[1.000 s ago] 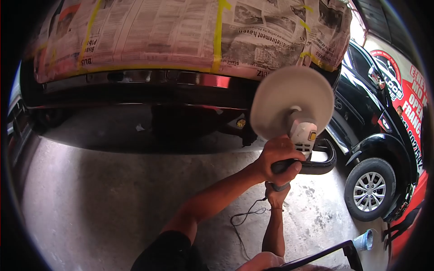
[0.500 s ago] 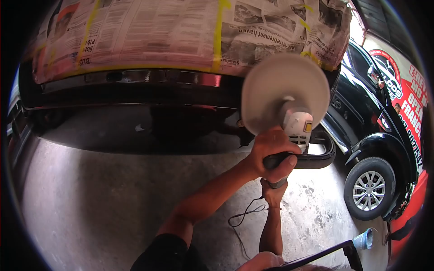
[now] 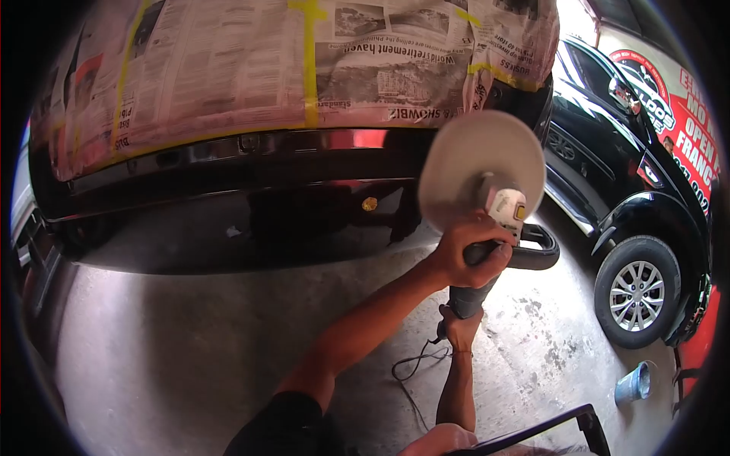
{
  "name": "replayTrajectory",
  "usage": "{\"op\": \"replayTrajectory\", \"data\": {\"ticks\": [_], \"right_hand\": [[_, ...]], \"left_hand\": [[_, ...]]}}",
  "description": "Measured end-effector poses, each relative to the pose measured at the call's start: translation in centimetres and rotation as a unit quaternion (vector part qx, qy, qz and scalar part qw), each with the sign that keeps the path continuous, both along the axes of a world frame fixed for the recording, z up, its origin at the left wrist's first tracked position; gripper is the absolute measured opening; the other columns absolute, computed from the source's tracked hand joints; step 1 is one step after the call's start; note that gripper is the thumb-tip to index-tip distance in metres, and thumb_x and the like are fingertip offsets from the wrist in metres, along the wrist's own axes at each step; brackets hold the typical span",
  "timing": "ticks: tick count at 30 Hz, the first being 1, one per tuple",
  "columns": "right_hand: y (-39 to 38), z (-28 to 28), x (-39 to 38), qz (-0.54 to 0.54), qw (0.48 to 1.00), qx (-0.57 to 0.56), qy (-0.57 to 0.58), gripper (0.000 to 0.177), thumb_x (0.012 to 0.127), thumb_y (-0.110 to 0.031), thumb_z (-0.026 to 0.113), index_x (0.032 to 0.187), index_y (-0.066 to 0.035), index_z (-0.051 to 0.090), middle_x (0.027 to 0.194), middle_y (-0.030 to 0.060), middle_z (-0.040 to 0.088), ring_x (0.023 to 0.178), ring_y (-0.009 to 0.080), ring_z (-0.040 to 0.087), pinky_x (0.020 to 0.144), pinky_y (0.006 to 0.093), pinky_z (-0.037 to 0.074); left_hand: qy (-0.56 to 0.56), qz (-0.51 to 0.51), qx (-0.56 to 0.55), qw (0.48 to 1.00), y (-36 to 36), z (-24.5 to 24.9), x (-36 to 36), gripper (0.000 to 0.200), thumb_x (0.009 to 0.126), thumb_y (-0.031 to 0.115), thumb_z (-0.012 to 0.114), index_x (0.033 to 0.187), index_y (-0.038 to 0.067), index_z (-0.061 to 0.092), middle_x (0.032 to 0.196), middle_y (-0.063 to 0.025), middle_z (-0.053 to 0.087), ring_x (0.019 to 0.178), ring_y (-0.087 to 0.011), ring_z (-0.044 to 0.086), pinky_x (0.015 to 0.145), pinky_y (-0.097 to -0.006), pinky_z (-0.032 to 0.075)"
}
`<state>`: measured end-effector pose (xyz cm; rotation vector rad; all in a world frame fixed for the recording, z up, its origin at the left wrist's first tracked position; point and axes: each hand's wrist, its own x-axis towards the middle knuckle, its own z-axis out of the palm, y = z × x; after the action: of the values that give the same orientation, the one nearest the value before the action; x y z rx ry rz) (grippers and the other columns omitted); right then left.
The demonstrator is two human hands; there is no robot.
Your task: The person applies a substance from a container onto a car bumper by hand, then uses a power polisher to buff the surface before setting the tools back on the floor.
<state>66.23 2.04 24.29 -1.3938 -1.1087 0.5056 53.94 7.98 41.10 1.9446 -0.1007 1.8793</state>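
Observation:
A polishing machine [image 3: 506, 207] with a large round pale pad [image 3: 465, 163] is at the right end of a glossy black bumper [image 3: 304, 161]. The pad looks blurred, and whether it touches the bumper is hard to tell. My left hand [image 3: 475, 251] is wrapped round the black side handle near the machine's head. Lower down, my right hand [image 3: 461, 327] grips the rear of the dark body, where a cord [image 3: 411, 368] hangs in a loop. Above the bumper, newspaper [image 3: 220, 68] held by yellow tape [image 3: 310, 68] covers the panel.
A black car [image 3: 608, 144] with a silver wheel [image 3: 637, 296] stands at the right, beside a red and white banner [image 3: 696, 125]. A blue bucket [image 3: 633, 384] is on the concrete floor [image 3: 228, 334]. A black frame [image 3: 532, 429] crosses the bottom edge.
The camera view has shifted, with the newspaper lower at left and the wheel and bucket higher. The pad appears slightly lower against the bumper's right end. Both hands keep hold of the machine.

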Motion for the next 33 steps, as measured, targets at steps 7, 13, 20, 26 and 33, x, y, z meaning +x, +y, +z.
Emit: {"op": "replayTrajectory", "data": {"ticks": [7, 13, 20, 26, 33], "right_hand": [[-0.7, 2.2, -2.0, 0.059, 0.998, -0.010, -0.033, 0.037, 0.064, -0.012, 0.078, 0.093, 0.005, 0.063, 0.087, 0.0116, 0.069, 0.079, 0.0180, 0.065, 0.071, 0.0332, 0.052], [-1.2, 3.4, -3.7, 0.107, 0.992, -0.004, -0.065, 0.042, 0.065, -0.013, 0.078, 0.100, 0.005, 0.062, 0.092, 0.0124, 0.070, 0.083, 0.0193, 0.066, 0.076, 0.0337, 0.052], [-3.0, 2.4, -1.2, 0.065, 0.997, -0.040, 0.000, 0.025, 0.064, -0.009, 0.077, 0.081, 0.004, 0.064, 0.074, 0.0086, 0.068, 0.066, 0.0167, 0.063, 0.063, 0.0329, 0.050], [-3.8, -0.3, 1.0, 0.043, 0.987, -0.086, 0.128, 0.014, 0.065, -0.006, 0.074, 0.072, 0.002, 0.064, 0.066, 0.0072, 0.064, 0.059, 0.0171, 0.062, 0.058, 0.0322, 0.049], [-4.7, -5.1, -0.6, 0.180, 0.967, -0.090, 0.157, 0.019, 0.066, -0.008, 0.076, 0.080, 0.002, 0.067, 0.074, 0.0088, 0.068, 0.068, 0.0186, 0.066, 0.065, 0.0335, 0.052]], "left_hand": [[-0.054, 0.073, 0.053, 0.994, -2.1, 2.7, -5.3, 0.016, 0.073, 0.010, 0.062, 0.080, -0.001, 0.072, 0.067, -0.0105, 0.066, 0.057, -0.0199, 0.057, 0.058, -0.0311, 0.045], [-0.105, 0.121, 0.055, 0.986, -3.1, 2.0, -7.9, 0.016, 0.073, 0.014, 0.064, 0.078, 0.000, 0.071, 0.066, -0.0085, 0.066, 0.056, -0.0193, 0.060, 0.059, -0.0306, 0.046], [-0.074, 0.095, 0.016, 0.993, -1.4, 2.0, -0.8, 0.009, 0.074, 0.014, 0.069, 0.074, 0.005, 0.069, 0.065, -0.0073, 0.067, 0.062, -0.0215, 0.067, 0.062, -0.0322, 0.051], [0.026, 0.021, -0.070, 0.997, 0.1, -0.1, 6.0, 0.013, 0.075, 0.017, 0.068, 0.077, 0.005, 0.069, 0.065, -0.0098, 0.067, 0.060, -0.0235, 0.067, 0.062, -0.0327, 0.052], [0.054, 0.222, 0.031, 0.973, -4.1, -1.9, 1.7, 0.011, 0.072, 0.011, 0.068, 0.082, 0.007, 0.070, 0.074, -0.0083, 0.069, 0.066, -0.0246, 0.068, 0.065, -0.0336, 0.053]]}}
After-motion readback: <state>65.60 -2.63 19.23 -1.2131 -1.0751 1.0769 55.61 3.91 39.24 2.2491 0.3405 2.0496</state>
